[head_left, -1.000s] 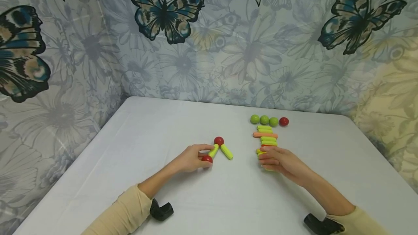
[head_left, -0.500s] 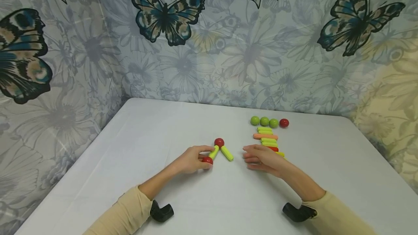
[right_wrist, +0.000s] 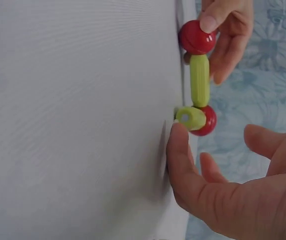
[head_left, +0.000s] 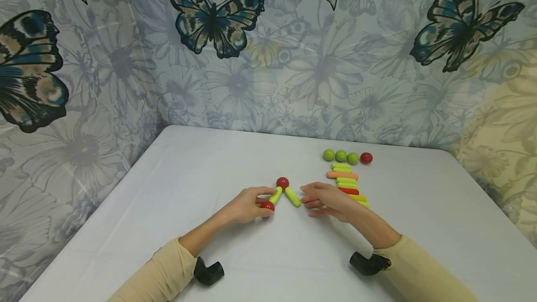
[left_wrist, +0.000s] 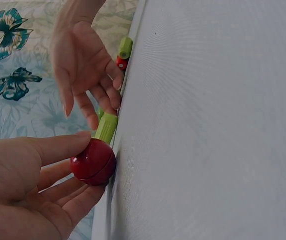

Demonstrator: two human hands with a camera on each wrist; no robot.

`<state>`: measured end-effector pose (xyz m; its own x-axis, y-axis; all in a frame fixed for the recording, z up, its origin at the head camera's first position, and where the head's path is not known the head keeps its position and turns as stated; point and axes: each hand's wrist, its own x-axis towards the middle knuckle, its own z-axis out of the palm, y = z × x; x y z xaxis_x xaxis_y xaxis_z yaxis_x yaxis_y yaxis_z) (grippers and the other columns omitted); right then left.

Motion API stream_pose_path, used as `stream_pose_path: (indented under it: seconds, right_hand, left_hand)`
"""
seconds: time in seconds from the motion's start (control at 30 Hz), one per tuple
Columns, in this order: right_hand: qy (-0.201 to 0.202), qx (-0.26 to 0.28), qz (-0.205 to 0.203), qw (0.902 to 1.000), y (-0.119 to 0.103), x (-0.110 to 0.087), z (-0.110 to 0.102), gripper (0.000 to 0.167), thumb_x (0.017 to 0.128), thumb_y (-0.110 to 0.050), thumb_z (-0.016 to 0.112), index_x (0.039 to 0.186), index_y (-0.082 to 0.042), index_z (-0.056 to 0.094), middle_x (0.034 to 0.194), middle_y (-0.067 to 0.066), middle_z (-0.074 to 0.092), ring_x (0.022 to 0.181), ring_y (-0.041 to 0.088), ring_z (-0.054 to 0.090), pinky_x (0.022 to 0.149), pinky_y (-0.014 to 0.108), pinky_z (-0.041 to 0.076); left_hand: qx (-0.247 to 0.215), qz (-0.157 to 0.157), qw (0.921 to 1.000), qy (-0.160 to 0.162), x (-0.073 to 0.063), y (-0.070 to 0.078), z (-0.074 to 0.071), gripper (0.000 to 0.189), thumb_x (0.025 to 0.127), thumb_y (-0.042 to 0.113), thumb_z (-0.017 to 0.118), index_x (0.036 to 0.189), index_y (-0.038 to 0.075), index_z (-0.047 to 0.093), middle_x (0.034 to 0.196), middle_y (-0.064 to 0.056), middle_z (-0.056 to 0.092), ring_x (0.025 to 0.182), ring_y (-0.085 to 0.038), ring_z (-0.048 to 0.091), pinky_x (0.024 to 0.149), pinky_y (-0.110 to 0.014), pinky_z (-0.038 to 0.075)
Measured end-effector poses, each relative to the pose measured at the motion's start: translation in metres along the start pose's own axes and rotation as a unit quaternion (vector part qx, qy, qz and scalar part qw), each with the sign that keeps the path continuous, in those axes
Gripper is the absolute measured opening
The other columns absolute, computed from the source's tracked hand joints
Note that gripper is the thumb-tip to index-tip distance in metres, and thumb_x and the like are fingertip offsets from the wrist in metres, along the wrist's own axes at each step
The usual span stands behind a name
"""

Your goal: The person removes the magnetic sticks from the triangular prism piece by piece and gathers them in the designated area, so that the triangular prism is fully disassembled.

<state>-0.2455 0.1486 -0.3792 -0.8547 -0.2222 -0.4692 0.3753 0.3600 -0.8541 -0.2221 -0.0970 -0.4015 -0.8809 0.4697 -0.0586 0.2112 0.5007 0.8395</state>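
Note:
My left hand [head_left: 247, 205] pinches a red ball [left_wrist: 94, 162] between thumb and fingers, low at the tabletop. From that ball a yellow-green rod [right_wrist: 199, 80] runs to a second red ball [head_left: 283, 183] farther back. Another yellow-green rod [head_left: 292, 197] meets this second ball and slants toward the right, so the pieces form an upside-down V. My right hand [head_left: 331, 202] is just right of that slanting rod, fingers spread loosely and holding nothing. In the right wrist view a fingertip [right_wrist: 178, 131] lies close by the rod's end; whether they touch, I cannot tell.
Right of the V, a column of rods includes an orange rod [head_left: 342, 175], a red rod [head_left: 349, 191] and a yellow rod [head_left: 360, 198]. My right hand partly covers it. Behind stand three green balls [head_left: 340, 155] and a red ball [head_left: 366, 158]. A butterfly-patterned wall [head_left: 235, 87] borders the white table [head_left: 201, 167].
My right hand has moved left from the column of rods to beside the slanting rod, uncovering more of the column. My left hand has stayed on the red ball.

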Motion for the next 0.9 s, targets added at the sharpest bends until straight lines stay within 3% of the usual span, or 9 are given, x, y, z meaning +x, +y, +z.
stream_pose_path:
  seconds: [0.4, 0.63, 0.9]
  right_hand:
    - [-0.039, -0.018, 0.013, 0.999, -0.01, 0.008, 0.001, 0.056, 0.095, -0.035, 0.059, 0.135, 0.001, 0.04, 0.107, 0.016, 0.056, 0.091, 0.025, 0.058, 0.079, 0.032, 0.055]
    - [-0.052, 0.016, 0.02, 0.9983, -0.011, 0.011, 0.002, 0.06, 0.095, -0.034, 0.059, 0.139, 0.001, 0.035, 0.11, 0.02, 0.051, 0.087, 0.024, 0.063, 0.079, 0.033, 0.055]
    - [-0.057, 0.002, 0.002, 0.9983, -0.008, 0.018, 0.006, 0.056, 0.097, -0.029, 0.057, 0.137, 0.006, 0.04, 0.102, 0.015, 0.051, 0.08, 0.019, 0.063, 0.075, 0.028, 0.055]
  left_hand:
    - [-0.001, -0.003, 1.0, 0.0, 0.001, 0.0, 0.0, 0.055, 0.084, 0.008, 0.073, 0.136, 0.008, 0.053, 0.136, -0.013, 0.05, 0.117, -0.03, 0.055, 0.086, -0.033, 0.052]
    - [-0.002, 0.006, 1.0, -0.002, 0.002, -0.001, 0.0, 0.055, 0.084, 0.008, 0.073, 0.135, 0.007, 0.053, 0.136, -0.013, 0.05, 0.116, -0.03, 0.055, 0.086, -0.033, 0.052]
    - [-0.005, 0.013, 0.9999, -0.005, 0.004, -0.005, 0.0, 0.055, 0.084, 0.008, 0.073, 0.135, 0.007, 0.053, 0.137, -0.014, 0.049, 0.117, -0.03, 0.055, 0.085, -0.032, 0.052]
